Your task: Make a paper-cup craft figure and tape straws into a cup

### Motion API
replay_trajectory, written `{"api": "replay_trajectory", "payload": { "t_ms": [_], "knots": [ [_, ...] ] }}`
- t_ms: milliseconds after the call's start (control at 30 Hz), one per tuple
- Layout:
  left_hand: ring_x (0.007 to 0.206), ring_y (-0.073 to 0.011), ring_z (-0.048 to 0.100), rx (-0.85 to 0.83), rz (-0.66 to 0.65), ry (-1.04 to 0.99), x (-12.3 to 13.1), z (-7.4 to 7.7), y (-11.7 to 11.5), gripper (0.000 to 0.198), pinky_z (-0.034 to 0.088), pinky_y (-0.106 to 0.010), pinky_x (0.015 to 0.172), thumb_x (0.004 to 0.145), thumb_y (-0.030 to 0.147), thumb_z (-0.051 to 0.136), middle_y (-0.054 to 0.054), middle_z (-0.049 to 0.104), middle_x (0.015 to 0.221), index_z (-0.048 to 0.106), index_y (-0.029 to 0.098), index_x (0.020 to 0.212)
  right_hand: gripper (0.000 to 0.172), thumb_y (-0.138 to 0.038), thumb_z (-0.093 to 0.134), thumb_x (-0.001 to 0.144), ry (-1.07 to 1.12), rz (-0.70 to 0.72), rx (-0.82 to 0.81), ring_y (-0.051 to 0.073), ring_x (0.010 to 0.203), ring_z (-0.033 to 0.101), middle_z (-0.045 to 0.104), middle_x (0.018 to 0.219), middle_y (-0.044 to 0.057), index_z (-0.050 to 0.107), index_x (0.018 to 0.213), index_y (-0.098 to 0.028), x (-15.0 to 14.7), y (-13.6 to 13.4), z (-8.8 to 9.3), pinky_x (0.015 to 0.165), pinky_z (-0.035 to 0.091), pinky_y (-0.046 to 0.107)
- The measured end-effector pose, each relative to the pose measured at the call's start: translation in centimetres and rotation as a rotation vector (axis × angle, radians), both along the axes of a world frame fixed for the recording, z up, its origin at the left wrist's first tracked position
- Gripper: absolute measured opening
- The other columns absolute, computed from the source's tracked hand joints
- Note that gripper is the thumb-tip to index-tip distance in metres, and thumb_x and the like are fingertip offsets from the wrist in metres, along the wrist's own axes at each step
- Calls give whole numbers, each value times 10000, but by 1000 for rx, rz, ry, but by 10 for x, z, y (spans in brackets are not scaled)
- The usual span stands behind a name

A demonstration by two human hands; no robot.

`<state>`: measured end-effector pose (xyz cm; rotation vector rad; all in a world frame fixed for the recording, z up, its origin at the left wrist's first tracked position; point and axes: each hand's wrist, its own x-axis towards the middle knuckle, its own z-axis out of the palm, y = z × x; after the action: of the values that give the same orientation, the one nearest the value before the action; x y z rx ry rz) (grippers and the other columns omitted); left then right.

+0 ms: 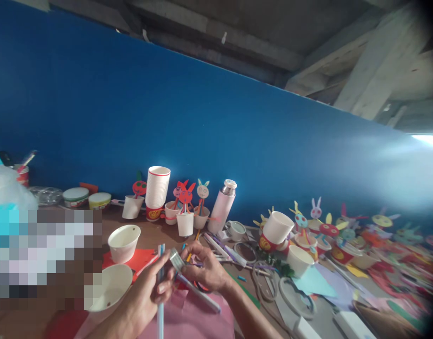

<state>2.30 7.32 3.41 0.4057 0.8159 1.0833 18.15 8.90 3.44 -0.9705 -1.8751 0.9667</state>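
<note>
My left hand point(151, 285) is closed around a pale blue straw point(160, 313), which stands almost upright in the view. My right hand point(206, 268) is bent in a pinch close by. Between the two hands is a small clear, shiny thing point(176, 260) that looks like a roll of tape; the right fingers grip its side and the left fingertips are near it. A purple-and-white straw point(204, 296) slants below the right hand; whether it is held is hidden. Pink paper point(188, 320) lies under both hands.
Paper cups point(123, 242) stand at the left, near red paper point(146, 259). Behind are stacked cups point(158, 188), rabbit-faced cup figures point(186, 212) and a pink flask point(221, 207). Pens, scissors, coloured paper point(315, 282) and more figures crowd the right. A blue wall point(202, 117) rises behind.
</note>
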Motion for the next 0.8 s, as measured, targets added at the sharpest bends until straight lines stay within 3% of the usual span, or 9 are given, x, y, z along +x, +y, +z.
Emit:
{"api": "replay_trajectory", "payload": {
  "t_ms": [100,233,367,600,800],
  "knots": [
    [268,17,259,-9,-30,-8,2,-6,-1,312,116,-116,301,630,370,726,67,502,426,501,156,601,144,-249,632,719,-11,-4,-24,115,699,485,546,779,-14,589,827,-164,0,1,-3,656,374,227],
    [279,13,275,140,-57,119,6,-10,-6,388,104,-126,311,653,486,678,54,506,445,510,144,575,173,-316,575,765,25,-101,-82,109,652,464,539,728,-12,578,811,-150,-5,0,-5,594,364,212],
    [297,9,300,177,-25,178,7,-5,-9,369,119,-122,323,615,430,727,46,519,437,512,136,557,189,-330,568,767,68,-73,-72,116,664,474,540,720,-7,573,810,-147,-8,-3,-1,607,369,220],
    [284,-4,333,22,-16,-22,3,-5,-6,233,168,-122,307,726,301,647,33,558,457,530,140,605,328,-415,605,748,203,119,-164,109,634,481,559,752,11,574,919,-137,-4,-2,0,592,367,218],
    [258,-3,338,-15,-36,-140,0,-4,-3,238,166,-118,291,828,224,510,17,557,463,550,130,613,349,-432,625,742,189,143,-179,108,644,483,561,775,15,576,935,-146,-2,-1,0,594,374,217]
  ]
}}
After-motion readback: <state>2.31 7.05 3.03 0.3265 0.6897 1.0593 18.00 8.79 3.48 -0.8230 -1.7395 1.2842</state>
